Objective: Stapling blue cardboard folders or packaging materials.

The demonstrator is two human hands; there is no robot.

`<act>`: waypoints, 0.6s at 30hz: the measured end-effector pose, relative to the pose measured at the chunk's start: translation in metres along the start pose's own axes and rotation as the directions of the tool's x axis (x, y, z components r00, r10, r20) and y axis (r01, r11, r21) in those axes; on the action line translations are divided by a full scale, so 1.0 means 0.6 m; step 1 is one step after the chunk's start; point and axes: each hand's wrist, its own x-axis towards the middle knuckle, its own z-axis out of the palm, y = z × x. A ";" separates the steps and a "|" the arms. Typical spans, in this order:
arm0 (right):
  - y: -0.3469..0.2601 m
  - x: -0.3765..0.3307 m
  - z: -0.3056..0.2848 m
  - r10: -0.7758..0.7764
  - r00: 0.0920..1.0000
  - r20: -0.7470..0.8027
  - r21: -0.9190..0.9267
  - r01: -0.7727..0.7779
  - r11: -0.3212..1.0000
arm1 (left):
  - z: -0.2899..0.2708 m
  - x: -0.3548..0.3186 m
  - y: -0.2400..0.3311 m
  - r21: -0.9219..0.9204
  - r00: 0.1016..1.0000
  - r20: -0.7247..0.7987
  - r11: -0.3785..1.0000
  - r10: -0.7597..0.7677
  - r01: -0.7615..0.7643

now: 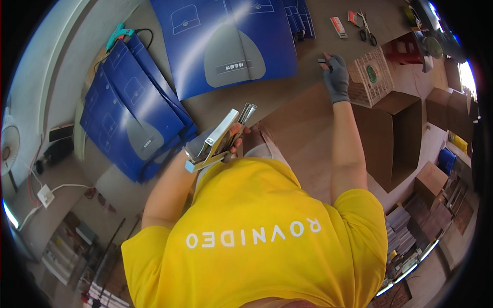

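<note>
While the left hand curls its fingers round the middle of a silver stapler, the right hand pinches a small grey piece at its fingertips. The stapler's long axis runs slantwise: its light-blue end sits low and left, close to the yellow shirt, and its metal arms, parted from each other, point up and right, away from the body. It lies wholly within the left hand, well apart from the right and nearer the torso. The palm and part of the grey glove are hidden behind the stapler, and the small grey piece is too tiny to identify.

Just beyond the right hand lie a red-and-white box and scissors; beside it stands a pale basket. Ahead, a blue printed sheet is cut off by the upper edge; leftward, blue panels overlap.
</note>
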 end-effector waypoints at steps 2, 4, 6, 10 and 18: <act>0.009 0.010 -0.003 -0.004 1.000 0.001 -0.008 0.004 1.000 | -0.011 0.004 -0.006 0.000 1.000 0.011 1.000 0.014 -0.014; 0.031 0.020 -0.011 -0.147 0.983 0.110 -0.179 0.165 0.970 | -0.020 0.004 -0.004 0.002 1.000 0.019 1.000 0.022 -0.022; 0.023 0.017 -0.006 -0.132 0.981 0.141 -0.184 0.157 0.970 | -0.023 0.004 -0.001 -0.002 0.998 0.064 1.000 0.020 -0.020; -0.074 -0.038 -0.027 0.191 0.949 0.252 0.056 -0.211 0.976 | -0.029 -0.006 0.004 0.095 0.992 0.109 0.993 0.064 -0.075; -0.377 -0.118 0.036 -0.506 0.694 0.512 0.331 0.383 0.862 | -0.081 -0.008 -0.013 0.218 0.994 0.091 0.975 -0.058 0.037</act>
